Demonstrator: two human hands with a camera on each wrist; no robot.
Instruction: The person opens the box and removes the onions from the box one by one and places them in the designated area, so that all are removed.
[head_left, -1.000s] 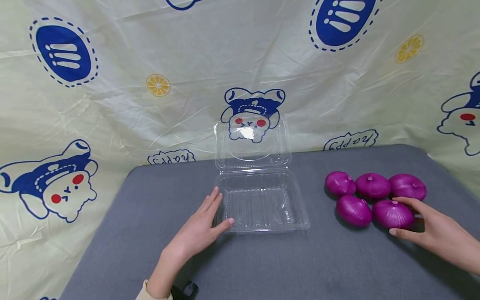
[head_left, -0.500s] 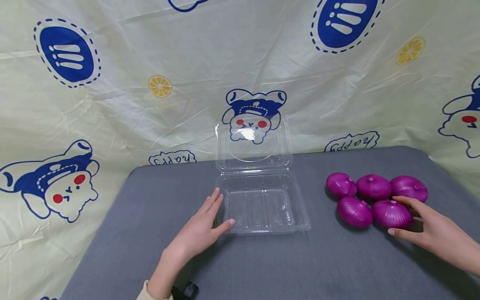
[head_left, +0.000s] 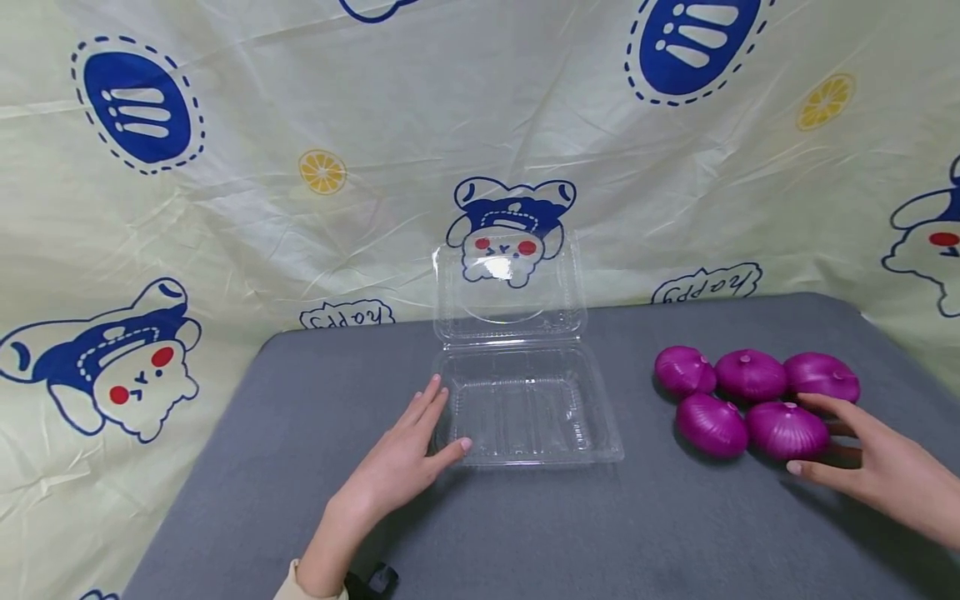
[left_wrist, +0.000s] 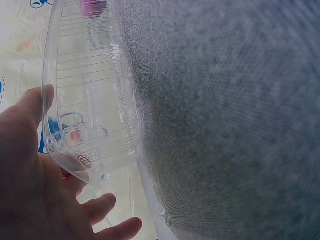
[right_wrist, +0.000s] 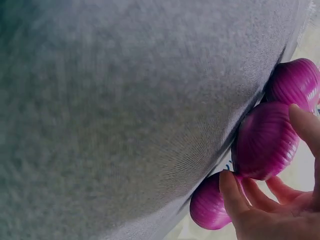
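Note:
Several purple onions sit in two rows on the right of the table. My right hand (head_left: 881,462) is at the near right onion (head_left: 787,431), its thumb in front and its fingers behind and beside it. In the right wrist view these fingers (right_wrist: 257,195) lie loosely about that onion (right_wrist: 267,142); whether they all touch it I cannot tell. At the middle stands a clear plastic clamshell box (head_left: 517,454), its lid (head_left: 506,308) raised. My left hand (head_left: 393,462) is at the box's left side, fingers extended, thumb by its near left corner. Nothing is visible inside the box.
The table has a grey cloth top (head_left: 300,417). Behind it hangs a pale curtain (head_left: 247,225) printed with cartoon figures. A dark strap-like object (head_left: 372,581) is at the left wrist.
My right hand has drawn back slightly to the right from the near right onion, its thumb shifting right. The left hand, the box and the onions stay in place.

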